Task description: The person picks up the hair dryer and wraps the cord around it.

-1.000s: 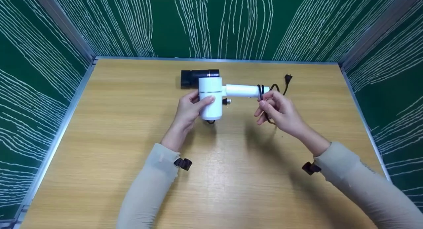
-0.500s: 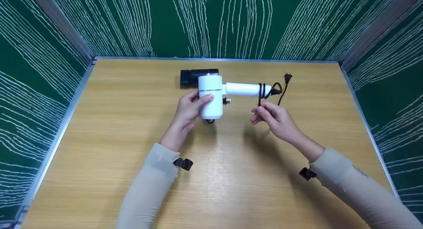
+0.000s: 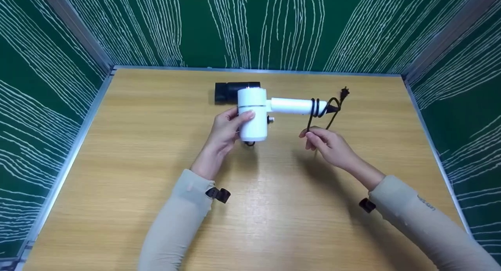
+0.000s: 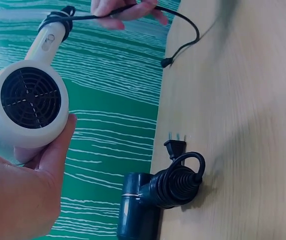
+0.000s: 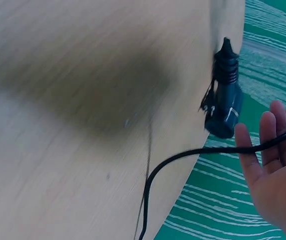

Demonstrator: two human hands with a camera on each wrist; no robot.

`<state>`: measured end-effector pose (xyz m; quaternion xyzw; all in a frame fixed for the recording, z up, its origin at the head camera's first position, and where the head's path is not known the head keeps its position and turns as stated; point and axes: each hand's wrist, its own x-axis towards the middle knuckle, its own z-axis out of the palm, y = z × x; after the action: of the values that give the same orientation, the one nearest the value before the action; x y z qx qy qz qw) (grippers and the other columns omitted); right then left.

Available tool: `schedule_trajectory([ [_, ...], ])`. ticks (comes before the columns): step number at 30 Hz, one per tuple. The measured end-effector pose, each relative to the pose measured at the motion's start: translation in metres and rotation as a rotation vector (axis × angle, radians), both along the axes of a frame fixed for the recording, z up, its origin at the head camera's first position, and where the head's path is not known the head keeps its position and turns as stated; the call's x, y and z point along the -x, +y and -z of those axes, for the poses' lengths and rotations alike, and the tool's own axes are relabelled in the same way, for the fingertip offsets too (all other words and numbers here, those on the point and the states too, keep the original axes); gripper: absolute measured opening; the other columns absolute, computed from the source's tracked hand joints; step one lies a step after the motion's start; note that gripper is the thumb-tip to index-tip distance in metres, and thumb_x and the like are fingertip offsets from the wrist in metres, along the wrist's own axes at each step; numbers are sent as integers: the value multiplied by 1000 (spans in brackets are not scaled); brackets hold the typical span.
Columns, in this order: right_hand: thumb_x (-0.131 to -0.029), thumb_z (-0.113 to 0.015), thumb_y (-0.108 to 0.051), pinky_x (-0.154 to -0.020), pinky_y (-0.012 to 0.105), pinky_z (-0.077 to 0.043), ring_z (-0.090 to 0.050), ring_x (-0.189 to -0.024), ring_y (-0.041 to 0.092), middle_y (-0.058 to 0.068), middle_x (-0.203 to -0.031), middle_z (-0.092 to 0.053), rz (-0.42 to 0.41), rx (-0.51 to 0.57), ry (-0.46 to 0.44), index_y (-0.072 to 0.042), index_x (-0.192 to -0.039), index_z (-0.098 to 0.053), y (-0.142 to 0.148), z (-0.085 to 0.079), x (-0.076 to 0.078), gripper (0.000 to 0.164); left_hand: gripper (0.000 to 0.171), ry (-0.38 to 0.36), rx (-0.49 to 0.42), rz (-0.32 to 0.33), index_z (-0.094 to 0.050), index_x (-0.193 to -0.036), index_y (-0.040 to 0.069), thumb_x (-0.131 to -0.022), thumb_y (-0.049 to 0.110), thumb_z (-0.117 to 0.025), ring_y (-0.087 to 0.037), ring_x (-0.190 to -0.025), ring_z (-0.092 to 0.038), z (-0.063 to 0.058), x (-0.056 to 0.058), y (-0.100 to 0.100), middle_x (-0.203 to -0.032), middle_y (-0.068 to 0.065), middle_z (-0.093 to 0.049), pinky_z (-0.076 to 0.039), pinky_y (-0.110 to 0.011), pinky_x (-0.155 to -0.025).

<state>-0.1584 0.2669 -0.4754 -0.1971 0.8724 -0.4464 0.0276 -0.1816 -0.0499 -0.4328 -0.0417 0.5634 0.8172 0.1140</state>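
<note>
My left hand [image 3: 223, 132] grips the barrel of a white hair dryer [image 3: 256, 128], thumb across its side, and keeps it above the table. Its handle [image 3: 291, 106] points right. A black power cord [image 3: 313, 106] is looped round the handle's end. Below that end, my right hand [image 3: 330, 146] pinches the cord between thumb and fingers; in the right wrist view the cord [image 5: 208, 150] crosses the fingers. The plug [image 3: 344, 93] appears beyond the handle tip in the head view. In the left wrist view the dryer's round vent grille [image 4: 31, 97] faces the camera.
Behind the white dryer a black hair dryer [image 3: 227, 93] lies on the wooden table [image 3: 156, 146]. Its cord [image 4: 175, 187] is wound round its handle, with a plug [image 4: 175, 147] beside it. Green panels [image 3: 195, 28] with white streaks stand along the back and sides.
My right hand has come down and toward me from the handle's end, drawing the cord with it. The loops now show round the handle. The left hand keeps its grip, shifting slightly right.
</note>
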Motion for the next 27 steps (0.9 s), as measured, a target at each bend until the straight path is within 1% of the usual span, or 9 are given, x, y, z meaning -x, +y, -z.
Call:
schedule_trajectory([
  [4,-116,-47,-17,-73,24,-53,-67,-83,22,3,-87,-71,-22,-37,12,-4,-120,-75,6,3,7,31,51,-10,-2,8,-60,-146,-3,-99,9,-74,-38,-119,-69,-2,0,0,-134,-23,-67,-60,-51,-98],
  [11,-115,-49,-13,-70,22,-51,-66,-79,20,2,-86,-71,-64,-45,56,-4,-121,-75,9,2,20,28,52,-23,5,22,-61,-146,-1,-98,12,-76,-37,-119,-69,-5,-1,-2,-134,-21,-68,-60,-51,-98],
  [13,-115,-49,-14,-69,22,-51,-66,-79,21,3,-86,-70,-76,-42,34,-5,-121,-75,10,0,25,28,52,-20,6,35,-61,-146,0,-98,12,-76,-37,-119,-69,-4,-1,-3,-134,-21,-68,-60,-51,-98],
  [15,-114,-51,-14,-70,23,-54,-68,-81,25,6,-90,-72,-98,-17,-14,-3,-122,-74,13,-4,33,27,52,-18,6,52,-60,-147,0,-98,13,-76,-37,-118,-69,-4,-1,-4,-134,-21,-68,-61,-50,-97],
  [18,-112,-55,-13,-74,27,-59,-69,-85,25,10,-100,-75,-120,14,-113,-1,-128,-71,19,-17,48,26,51,-10,7,77,-61,-146,0,-99,13,-74,-36,-116,-70,-4,-2,-8,-133,-21,-69,-62,-47,-94],
  [20,-108,-59,-7,-75,26,-60,-71,-84,19,11,-103,-77,-123,5,-146,3,-126,-72,25,-29,59,24,50,-1,15,91,-61,-145,-1,-99,13,-73,-35,-112,-71,-3,-2,-10,-131,-21,-69,-63,-45,-90],
  [22,-102,-62,3,-77,24,-59,-70,-82,12,12,-102,-78,-142,-27,-137,6,-120,-73,31,-42,68,22,49,7,26,107,-61,-144,-3,-98,12,-73,-33,-108,-72,-2,-2,-12,-129,-21,-69,-64,-44,-87],
  [24,-96,-64,10,-79,21,-58,-71,-83,8,15,-101,-79,-186,-57,-91,9,-114,-76,36,-53,76,21,49,13,44,130,-61,-144,-4,-98,11,-72,-31,-105,-72,0,-1,-14,-126,-20,-70,-65,-42,-86],
  [27,-100,-66,6,-81,21,-57,-71,-88,8,13,-103,-79,-235,-88,-102,7,-114,-77,38,-69,85,18,49,22,72,162,-62,-143,-5,-97,8,-72,-30,-103,-73,2,-1,-15,-123,-19,-70,-65,-42,-86],
])
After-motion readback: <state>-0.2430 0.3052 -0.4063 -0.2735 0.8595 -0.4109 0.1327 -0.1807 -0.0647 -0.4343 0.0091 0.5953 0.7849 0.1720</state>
